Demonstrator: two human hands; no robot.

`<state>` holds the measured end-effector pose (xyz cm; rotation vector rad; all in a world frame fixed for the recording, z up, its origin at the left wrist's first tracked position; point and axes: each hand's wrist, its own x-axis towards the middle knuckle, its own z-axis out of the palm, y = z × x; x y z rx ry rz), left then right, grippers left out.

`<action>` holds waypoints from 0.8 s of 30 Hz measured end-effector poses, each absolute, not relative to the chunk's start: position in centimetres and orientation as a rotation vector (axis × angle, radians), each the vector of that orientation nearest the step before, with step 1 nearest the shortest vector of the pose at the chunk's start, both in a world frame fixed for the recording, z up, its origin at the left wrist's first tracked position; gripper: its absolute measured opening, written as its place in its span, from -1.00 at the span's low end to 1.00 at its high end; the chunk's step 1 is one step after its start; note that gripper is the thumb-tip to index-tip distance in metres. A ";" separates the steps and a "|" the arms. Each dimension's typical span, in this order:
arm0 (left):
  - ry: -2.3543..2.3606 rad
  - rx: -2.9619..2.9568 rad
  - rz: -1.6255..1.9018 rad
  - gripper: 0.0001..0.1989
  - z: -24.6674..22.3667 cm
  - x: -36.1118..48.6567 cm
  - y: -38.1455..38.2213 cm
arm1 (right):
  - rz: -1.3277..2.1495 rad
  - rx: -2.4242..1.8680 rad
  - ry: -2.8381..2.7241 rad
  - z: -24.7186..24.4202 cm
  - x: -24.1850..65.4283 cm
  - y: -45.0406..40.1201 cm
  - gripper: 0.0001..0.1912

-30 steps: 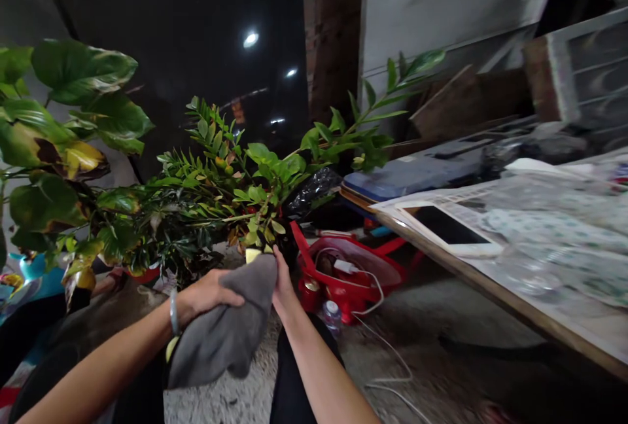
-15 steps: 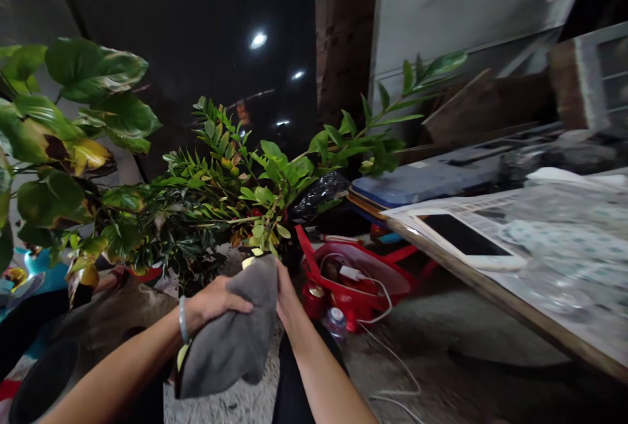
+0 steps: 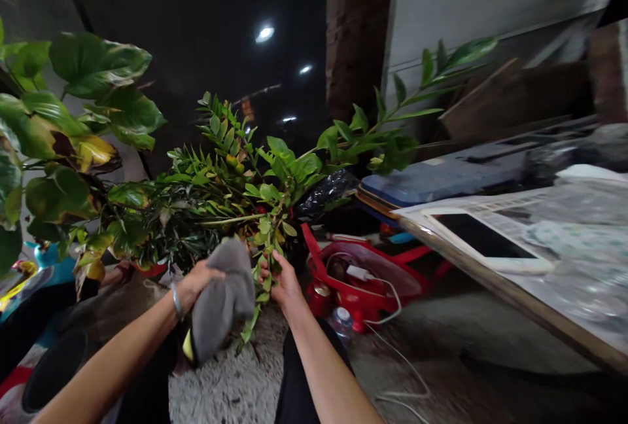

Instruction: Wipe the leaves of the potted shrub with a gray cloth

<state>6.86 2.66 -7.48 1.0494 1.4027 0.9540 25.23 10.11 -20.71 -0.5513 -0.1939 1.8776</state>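
My left hand (image 3: pixel 196 282) grips a grey cloth (image 3: pixel 223 300) that hangs down from it, with a bangle on the wrist. My right hand (image 3: pixel 279 280) holds a thin leafy stem (image 3: pixel 262 260) of a green plant (image 3: pixel 235 182), just right of the cloth. The stem's small leaves droop between the two hands. The plant's long fronds spread up and to the right above both hands.
A large-leafed plant (image 3: pixel 63 129) fills the left. A red basket (image 3: pixel 366 280) with a charger and white cable sits right of my hand, with a bottle (image 3: pixel 342 319) beside it. A wooden table (image 3: pixel 515 293) at right carries a tablet (image 3: pixel 483 241) and newspaper. A dark pot (image 3: pixel 52 371) stands lower left.
The cloth has moved left, off the stem, and now hangs from my left hand. My right hand has shifted to hold the leafy stem, now uncovered. The camera has panned slightly left.
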 end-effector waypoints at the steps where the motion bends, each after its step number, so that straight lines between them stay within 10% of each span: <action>1: 1.425 1.070 0.876 -0.81 -7.8 6.6 1.5 | 1.882 -0.552 -0.194 -20.8 25.3 10.1 -0.78; 11: 1.392 1.097 1.344 -0.57 -1.6 5.5 7.3 | 1.868 -0.604 -0.219 -20.9 24.6 10.0 -0.78; 17: 1.471 1.092 0.851 -0.72 -7.0 6.0 2.5 | 1.825 -0.639 -0.263 -21.4 24.7 10.3 -0.83; 24: 1.230 1.231 1.080 -0.61 0.1 7.7 2.5 | 1.776 -0.676 -0.318 -22.0 24.3 10.4 -0.82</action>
